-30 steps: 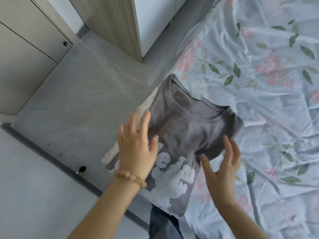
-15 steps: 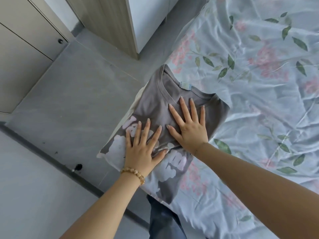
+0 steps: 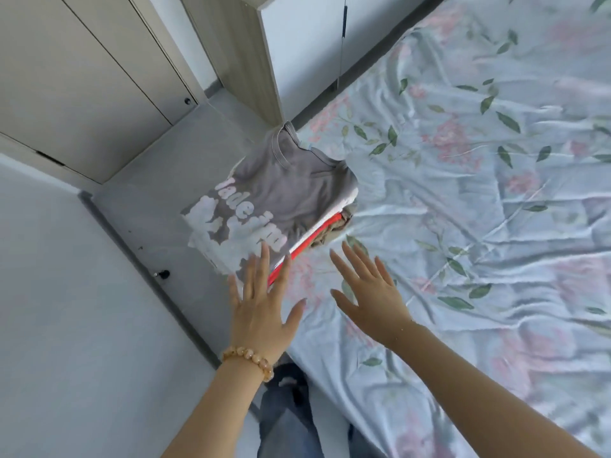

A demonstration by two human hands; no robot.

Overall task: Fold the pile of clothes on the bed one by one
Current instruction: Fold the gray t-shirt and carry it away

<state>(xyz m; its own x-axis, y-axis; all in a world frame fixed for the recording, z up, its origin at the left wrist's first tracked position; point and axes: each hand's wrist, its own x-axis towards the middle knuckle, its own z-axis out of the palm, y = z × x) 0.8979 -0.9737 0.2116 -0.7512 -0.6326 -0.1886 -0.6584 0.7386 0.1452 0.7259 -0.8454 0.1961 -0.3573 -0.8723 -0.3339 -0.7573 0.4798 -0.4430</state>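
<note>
1. Both hands empty, fingers straight and spread wide. Left hand point(image 3: 261, 312) hovers at the near edge of the stack; its fingertips overlap the printed hem in view, but contact cannot be told through the blur. Right hand point(image 3: 370, 292) is over bare sheet, just beside the stack's near right corner, touching nothing that shows.
2. Bed point(image 3: 479, 226): floral sheet, wrinkled, fills the right of view. No unfolded clothes show on the visible part.
3. Floor point(image 3: 158, 180) and cabinet doors point(image 3: 82, 77) to the left; the bed's edge runs from far right down to the near middle.
4. Stack point(image 3: 281, 209) sits at the bed's left edge, ahead of both hands. Long axis runs from the near hem to the collar at the far end, angled slightly right.
5. Grey tee point(image 3: 291, 190) on top, folded, white print toward the hands. A red-edged garment point(image 3: 310, 242) and something tan point(image 3: 340, 223) show under its right side.
6. Left hand is the nearer to the stack; right is a little off to the side.
7. Judgement: this tee looks finished. Whether more clothes wait outside the view cannot be told.
8. Bead bracelet point(image 3: 248, 358) on the left wrist.
</note>
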